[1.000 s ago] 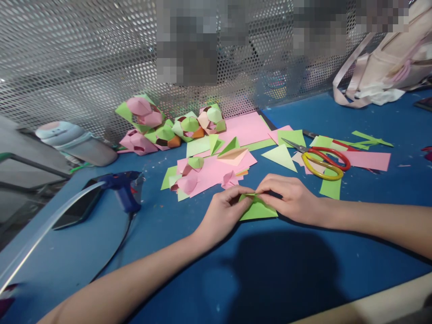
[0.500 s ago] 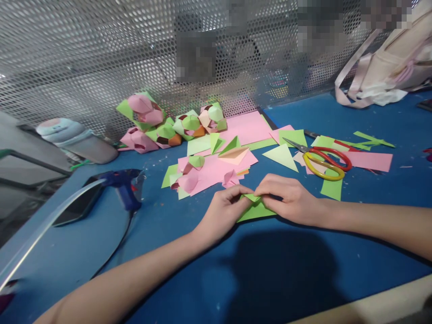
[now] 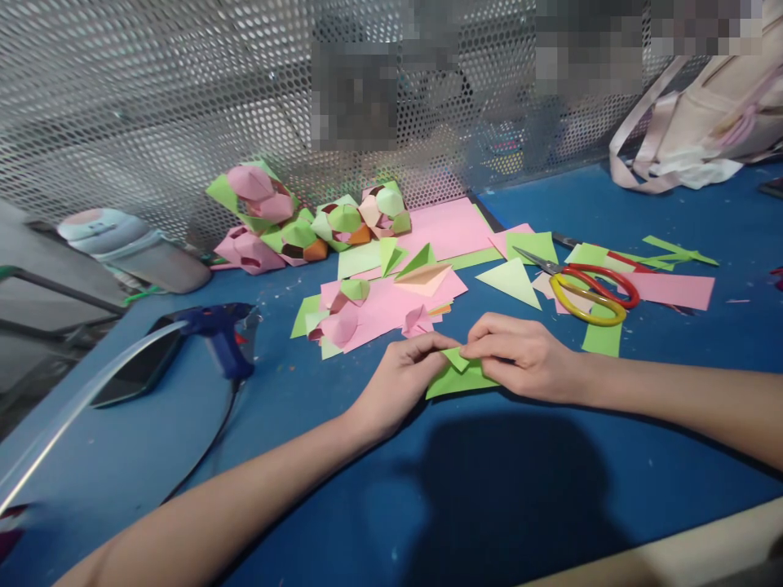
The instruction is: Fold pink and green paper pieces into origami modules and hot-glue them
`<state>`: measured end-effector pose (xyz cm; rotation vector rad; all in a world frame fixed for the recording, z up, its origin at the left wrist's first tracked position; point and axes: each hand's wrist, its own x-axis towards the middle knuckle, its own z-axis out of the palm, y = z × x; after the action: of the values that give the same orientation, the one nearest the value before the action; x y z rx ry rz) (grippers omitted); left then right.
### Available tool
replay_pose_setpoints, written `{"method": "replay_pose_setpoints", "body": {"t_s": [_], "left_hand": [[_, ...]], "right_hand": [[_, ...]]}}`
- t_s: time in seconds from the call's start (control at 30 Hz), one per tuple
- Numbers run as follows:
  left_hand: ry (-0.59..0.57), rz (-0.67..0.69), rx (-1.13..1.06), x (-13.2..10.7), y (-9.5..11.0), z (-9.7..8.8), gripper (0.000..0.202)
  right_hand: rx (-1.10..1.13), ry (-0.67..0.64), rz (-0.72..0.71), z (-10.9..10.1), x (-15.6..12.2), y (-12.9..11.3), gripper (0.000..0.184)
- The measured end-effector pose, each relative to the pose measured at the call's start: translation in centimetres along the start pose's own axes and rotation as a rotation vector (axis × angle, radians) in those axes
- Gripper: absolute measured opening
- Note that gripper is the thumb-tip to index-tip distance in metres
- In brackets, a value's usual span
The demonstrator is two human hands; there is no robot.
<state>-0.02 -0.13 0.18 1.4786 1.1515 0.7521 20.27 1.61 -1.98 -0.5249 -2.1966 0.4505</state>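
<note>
A green sheet of paper (image 3: pixel 460 381) lies near the middle of the blue table, with a small flap folded over at its far edge. My left hand (image 3: pixel 400 379) grips its left side between thumb and fingers. From the right, my right hand (image 3: pixel 527 356) pinches the paper beside the folded flap, fingertips close to those of the left. Just beyond my hands is a small folded pink paper piece (image 3: pixel 417 321). Behind it, curled pink and green pieces rest on pink sheets (image 3: pixel 391 306).
Red-and-yellow-handled scissors (image 3: pixel 590 285) lie on paper scraps to the right. At left, a blue glue gun (image 3: pixel 218 330) rests by a dark phone-like slab (image 3: pixel 138 367). Folded paper balls (image 3: pixel 257 196) and a tumbler (image 3: pixel 138 249) stand along the perforated metal screen (image 3: pixel 183 98). A bag (image 3: pixel 703 122) sits far right.
The small flap on the green paper shows more openly now, as my left thumb has drawn back from it. My right fingers have shifted slightly at the fold.
</note>
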Motion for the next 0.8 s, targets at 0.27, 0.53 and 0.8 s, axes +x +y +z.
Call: {"method": "replay_pose_setpoints", "body": {"t_s": [0.27, 0.53, 0.8], "left_hand": [[-0.021, 0.025, 0.010, -0.01, 0.19, 0.00, 0.019], [0.034, 0.048, 0.075, 0.06, 0.36, 0.18, 0.018], [0.078, 0.150, 0.229, -0.12, 0.64, 0.45, 0.014]], "right_hand": [[-0.080, -0.062, -0.068, -0.18, -0.09, 0.20, 0.025], [0.017, 0.000, -0.032, -0.09, 0.12, -0.13, 0.024], [0.097, -0.010, 0.106, -0.29, 0.52, -0.59, 0.015]]}}
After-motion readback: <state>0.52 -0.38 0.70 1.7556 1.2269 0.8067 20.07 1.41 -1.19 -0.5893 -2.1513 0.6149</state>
